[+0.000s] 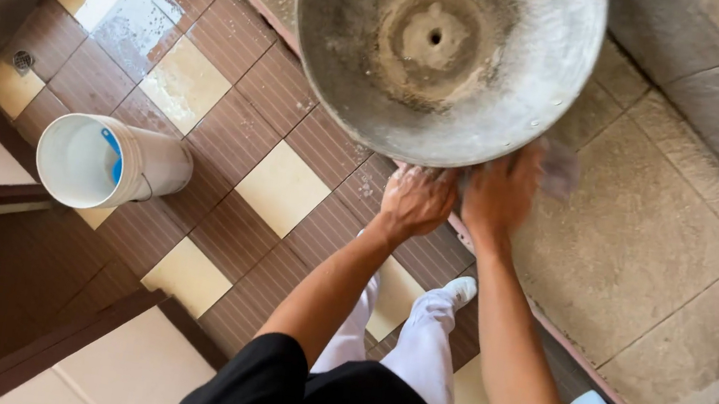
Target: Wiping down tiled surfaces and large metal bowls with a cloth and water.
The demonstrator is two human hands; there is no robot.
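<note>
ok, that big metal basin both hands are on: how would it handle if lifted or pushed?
The metal basin looks rigid, and wide enough to be awkward. The left hand and right hand both grip its near rim. Its surface looks wet and gritty, so possibly slippery. The round shape suggests it could rock or tip.

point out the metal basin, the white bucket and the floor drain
metal basin (498, 91), head view, on its grey inner wall right of the centre hole
white bucket (161, 161), head view, on its outer side wall
floor drain (23, 61), head view, on the round grate
</note>
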